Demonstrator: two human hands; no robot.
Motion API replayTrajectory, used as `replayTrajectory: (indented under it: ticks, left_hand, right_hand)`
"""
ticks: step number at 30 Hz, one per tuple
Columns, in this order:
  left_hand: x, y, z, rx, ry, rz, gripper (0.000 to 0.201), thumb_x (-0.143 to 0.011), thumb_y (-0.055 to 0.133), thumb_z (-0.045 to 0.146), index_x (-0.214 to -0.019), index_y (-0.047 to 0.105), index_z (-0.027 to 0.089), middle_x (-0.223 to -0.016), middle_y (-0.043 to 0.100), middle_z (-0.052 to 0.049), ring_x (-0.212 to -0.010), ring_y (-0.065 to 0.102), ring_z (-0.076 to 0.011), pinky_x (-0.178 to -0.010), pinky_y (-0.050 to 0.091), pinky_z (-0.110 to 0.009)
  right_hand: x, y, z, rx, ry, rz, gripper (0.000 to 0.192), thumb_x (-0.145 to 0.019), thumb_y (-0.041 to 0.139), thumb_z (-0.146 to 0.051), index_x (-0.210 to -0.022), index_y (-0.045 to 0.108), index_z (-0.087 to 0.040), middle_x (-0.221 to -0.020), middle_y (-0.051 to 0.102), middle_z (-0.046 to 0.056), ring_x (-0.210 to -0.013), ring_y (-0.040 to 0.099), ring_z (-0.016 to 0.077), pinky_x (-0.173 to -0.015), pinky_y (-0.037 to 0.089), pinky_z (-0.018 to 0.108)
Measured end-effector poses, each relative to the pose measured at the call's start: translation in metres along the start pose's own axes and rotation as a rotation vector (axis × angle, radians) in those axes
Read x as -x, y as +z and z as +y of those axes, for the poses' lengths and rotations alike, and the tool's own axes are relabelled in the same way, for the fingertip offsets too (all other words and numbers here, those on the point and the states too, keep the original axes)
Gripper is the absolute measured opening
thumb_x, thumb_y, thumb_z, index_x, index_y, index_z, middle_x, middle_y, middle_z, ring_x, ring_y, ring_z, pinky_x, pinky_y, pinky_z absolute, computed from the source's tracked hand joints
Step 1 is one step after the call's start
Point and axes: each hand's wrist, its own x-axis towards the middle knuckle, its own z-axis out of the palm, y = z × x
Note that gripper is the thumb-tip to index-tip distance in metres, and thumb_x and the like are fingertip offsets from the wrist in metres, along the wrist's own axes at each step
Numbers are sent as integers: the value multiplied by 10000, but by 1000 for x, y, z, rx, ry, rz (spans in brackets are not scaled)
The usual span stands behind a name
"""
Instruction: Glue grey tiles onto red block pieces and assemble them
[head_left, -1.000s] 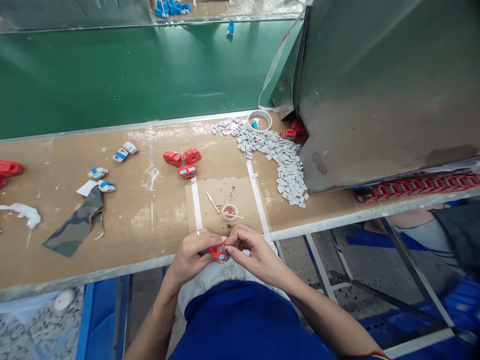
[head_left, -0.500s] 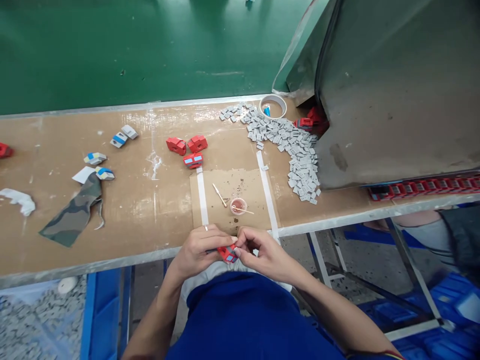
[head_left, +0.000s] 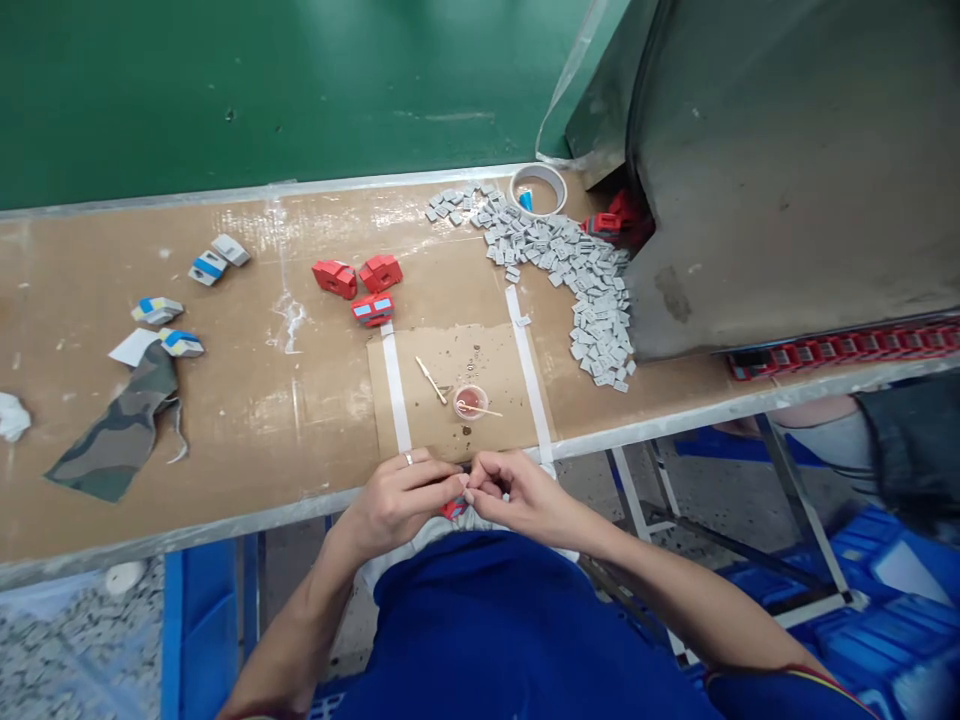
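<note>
A small red part is pinched between left hand and right hand, fingers closed around it, kept low over the lap for steadiness.

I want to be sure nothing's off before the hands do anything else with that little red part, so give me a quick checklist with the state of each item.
1. Red part gripped by both hands: ok, left hand and right hand pinch it over the lap, just off the table edge.
2. Part seated square in the fingers: cannot tell, fingers hide most of it.
3. Small cup upright and within reach: ok, on the taped mat, a stick resting across it.
4. Second stick at hand: ok, lying left of the cup.
5. Grey pieces in stock: ok, a heap lies on the table's right part.
6. Other red parts apart from the mat: ok, three lie behind it.
</note>
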Motion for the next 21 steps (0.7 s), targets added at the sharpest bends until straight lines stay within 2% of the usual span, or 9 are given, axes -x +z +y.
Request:
replayTrajectory:
  ticks: [4, 7, 10, 15, 18, 21]
  left_hand:
    - [5, 3, 1, 125, -80, 50, 164, -993, 599, 146, -1124, 692, 176, -1068, 779, -144, -927, 744, -199, -771, 597, -282]
    - [8, 5, 2, 267, -179, 144, 174, -954, 652, 136, -1120, 657, 186, -1145, 753, -165, -1037, 752, -220, -823, 616, -292]
    - [9, 6, 2, 324, -236, 218, 187, -937, 683, 130, -1106, 644, 200, -1133, 737, -146, -1033, 748, -210, -832, 616, -290]
    - [7, 2, 2, 392, -237, 208, 288, -884, 802, 306, -1116, 671, 199, -1175, 715, -147, -1086, 722, -236, -904, 602, -331]
    - [7, 0, 2, 425, -281, 208, 127, -947, 704, 226, -1068, 696, 188, -1172, 720, -147, -1091, 718, -230, -929, 590, -340]
    - [8, 1, 3, 448, -335, 256, 103, -949, 660, 147, -1030, 711, 185, -1162, 732, -147, -1072, 728, -233, -918, 591, -348]
  right_hand:
    - [4, 3, 2, -5, -144, 95, 180, -966, 642, -362, -948, 615, -185, -733, 494, -44, -631, 453, 98, -585, 374, 222]
    - [6, 12, 5, -99, -205, 178, 274, -947, 703, -390, -1124, 600, -208, -931, 603, 8, -759, 579, 118, -673, 489, 234]
    - [5, 22, 9, -150, -231, 206, 301, -966, 702, -404, -1182, 599, -222, -1051, 679, 51, -903, 670, 152, -786, 557, 268]
    - [3, 27, 10, -2, -391, 344, 232, -976, 708, -333, -1186, 661, -245, -1139, 661, 68, -1009, 690, 173, -878, 595, 301]
    - [1, 27, 9, 154, -492, 402, 277, -974, 708, -276, -1245, 653, -267, -1139, 636, 66, -1004, 685, 172, -857, 607, 293]
    - [-2, 28, 8, 265, -559, 435, 328, -990, 678, -245, -1311, 622, -277, -1138, 623, 67, -967, 688, 172, -836, 616, 302]
